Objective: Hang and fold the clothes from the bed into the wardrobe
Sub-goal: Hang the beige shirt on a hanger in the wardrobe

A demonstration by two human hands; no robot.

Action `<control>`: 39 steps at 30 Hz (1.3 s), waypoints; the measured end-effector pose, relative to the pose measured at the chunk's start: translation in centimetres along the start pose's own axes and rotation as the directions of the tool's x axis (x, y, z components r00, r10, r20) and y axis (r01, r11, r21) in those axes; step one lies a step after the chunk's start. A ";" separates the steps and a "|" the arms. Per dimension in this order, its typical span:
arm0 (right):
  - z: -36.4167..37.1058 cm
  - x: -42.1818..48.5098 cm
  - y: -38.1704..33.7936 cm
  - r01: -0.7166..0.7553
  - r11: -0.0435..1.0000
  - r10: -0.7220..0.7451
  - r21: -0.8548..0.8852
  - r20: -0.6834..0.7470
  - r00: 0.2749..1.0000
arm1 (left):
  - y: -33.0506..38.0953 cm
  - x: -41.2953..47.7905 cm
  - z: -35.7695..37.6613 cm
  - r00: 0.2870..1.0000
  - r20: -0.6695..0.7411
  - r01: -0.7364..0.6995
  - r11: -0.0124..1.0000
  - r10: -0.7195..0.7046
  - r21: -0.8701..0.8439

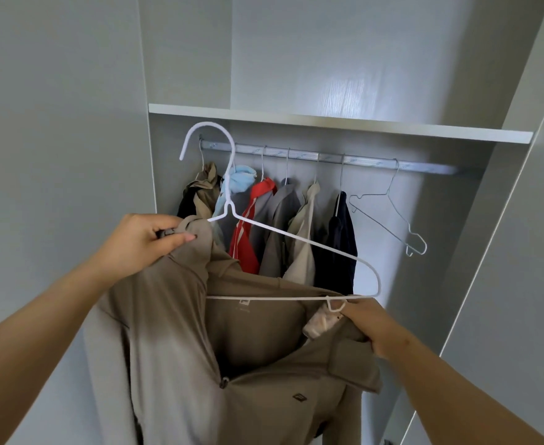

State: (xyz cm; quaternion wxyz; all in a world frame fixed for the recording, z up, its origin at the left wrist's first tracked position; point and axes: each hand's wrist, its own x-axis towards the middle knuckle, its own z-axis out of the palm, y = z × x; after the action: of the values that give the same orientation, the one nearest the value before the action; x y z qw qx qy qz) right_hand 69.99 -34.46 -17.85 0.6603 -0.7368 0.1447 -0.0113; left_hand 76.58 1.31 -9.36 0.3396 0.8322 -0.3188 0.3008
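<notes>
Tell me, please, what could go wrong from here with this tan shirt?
The white hanger has its right end outside the tan shirt, so the shirt may slide off if the right hand lets go. Its hook is near the crowded left of the rail and might snag the light blue garment.

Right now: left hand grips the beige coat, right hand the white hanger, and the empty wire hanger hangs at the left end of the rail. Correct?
No: head view shows the empty wire hanger at the right end of the rail, past the hung clothes. Rest stands: left hand grips the beige coat, right hand the white hanger.
</notes>
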 end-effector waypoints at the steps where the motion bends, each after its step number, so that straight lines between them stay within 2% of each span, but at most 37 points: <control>1: 0.0 -0.1 -0.2 -0.007 1.000 0.007 -0.006 0.029 1.000 | -0.1 -0.1 0.0 1.000 0.004 -0.002 1.000 0.002 0.000; 3: -0.2 -0.5 -0.4 -0.029 0.999 0.031 -0.029 0.079 0.996 | -0.2 -0.4 -0.1 1.000 0.016 0.006 1.000 -0.006 -0.001; 5: -0.6 -0.8 -0.7 -0.043 0.998 0.039 0.038 0.114 0.993 | -0.5 -0.5 -0.3 1.000 0.019 0.024 1.000 -0.024 -0.007; 7: -1.1 -0.9 -0.9 -0.038 0.993 0.031 0.110 0.064 0.997 | -0.9 -0.7 -0.6 0.999 0.021 0.040 0.999 -0.040 -0.028; 10: -1.3 -0.8 -0.8 0.000 0.994 0.004 0.113 -0.035 0.999 | -0.8 -0.5 -0.7 0.995 0.095 0.029 0.999 -0.027 -0.024; 14: -0.9 -0.8 -0.5 0.028 1.000 -0.027 0.011 -0.115 0.993 | -0.3 -0.7 -0.3 0.972 0.194 -0.156 0.982 0.132 0.110; 17: -1.0 -0.6 -0.1 0.071 0.994 -0.084 -0.079 -0.163 0.983 | -0.2 -1.0 -0.3 0.964 0.233 -0.197 0.932 0.128 0.304; 20: -1.1 -0.4 0.1 0.075 0.977 -0.116 -0.202 -0.201 0.973 | -0.2 -1.3 -0.1 0.987 0.090 -0.160 0.830 0.132 0.535; 23: -1.1 -0.1 0.1 0.062 0.959 -0.132 -0.277 -0.241 0.961 | 0.0 -1.6 0.2 0.990 -0.040 -0.080 0.772 0.135 0.631; 26: -1.0 0.4 0.0 0.069 0.967 -0.141 -0.246 -0.288 0.947 | 0.1 -1.9 0.5 0.974 -0.164 -0.027 0.803 0.154 0.596; 30: -0.9 0.8 -0.1 0.020 0.989 -0.074 -0.145 -0.375 0.924 | -0.2 -2.6 1.4 0.933 -0.144 -0.187 0.787 0.329 0.587; 34: -1.4 0.8 0.2 -0.012 0.988 -0.061 -0.154 -0.461 0.885 | -0.8 -3.3 1.2 0.924 -0.188 -0.201 0.843 0.332 0.499; 39: -1.6 0.7 0.0 -0.025 0.988 -0.046 -0.152 -0.447 0.893 | -1.9 -3.5 1.3 0.919 -0.046 -0.319 0.809 0.390 0.494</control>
State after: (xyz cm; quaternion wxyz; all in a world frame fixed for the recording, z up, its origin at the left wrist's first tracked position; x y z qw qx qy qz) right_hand 70.35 -36.13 -17.77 0.5501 -0.7637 0.2898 -0.1735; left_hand 76.19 2.54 -13.39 0.0843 0.7912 -0.3592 0.4878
